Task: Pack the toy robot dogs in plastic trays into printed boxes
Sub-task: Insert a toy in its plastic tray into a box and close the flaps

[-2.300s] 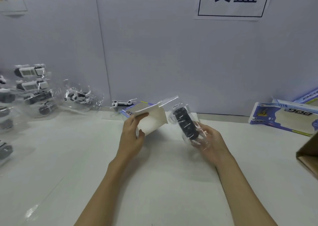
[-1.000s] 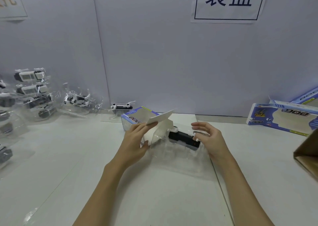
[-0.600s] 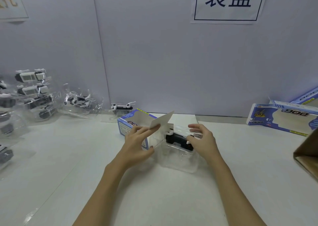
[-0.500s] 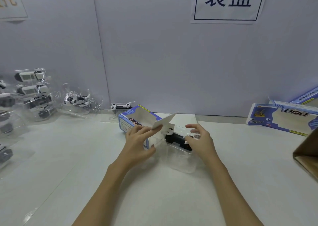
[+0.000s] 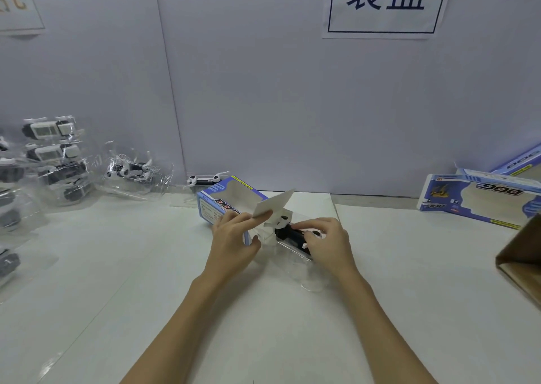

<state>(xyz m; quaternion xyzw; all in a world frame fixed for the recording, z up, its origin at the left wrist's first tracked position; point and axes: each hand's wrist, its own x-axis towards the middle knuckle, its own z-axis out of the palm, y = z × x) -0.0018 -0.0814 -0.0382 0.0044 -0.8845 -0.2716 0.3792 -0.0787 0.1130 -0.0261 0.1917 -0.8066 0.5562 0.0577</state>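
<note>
Head view, the only one we have.

Item: printed box [image 5: 218, 205], blue and white, lying on the white table [image 5: 146, 266] with its open end turned toward the right. Our left hand [image 5: 234, 237] steadies it, fingers curled at the mouth and pinching the white end flap [image 5: 273, 203] up and clear, as we judge, so that the opening stays free.

Item: toy robot dog [image 5: 289, 233], black with white parts, seated in its clear plastic tray [image 5: 295, 256]. The tray's leading end sits at the box mouth; the rest lies outside, on the table. Our right hand [image 5: 328, 243] grips the tray's trailing end, fingers bent over the dog's top, placed to push it leftward into the box.

Item: further trayed dogs [image 5: 52, 161], heaped far left, well apart from the work; presumably awaiting packing.

Item: more printed boxes [image 5: 477, 199], far right by the wall.

Item: brown carton [image 5: 521, 255], right edge, partly out of frame.

Item: wall sign [image 5: 383, 3], overhead.
</note>
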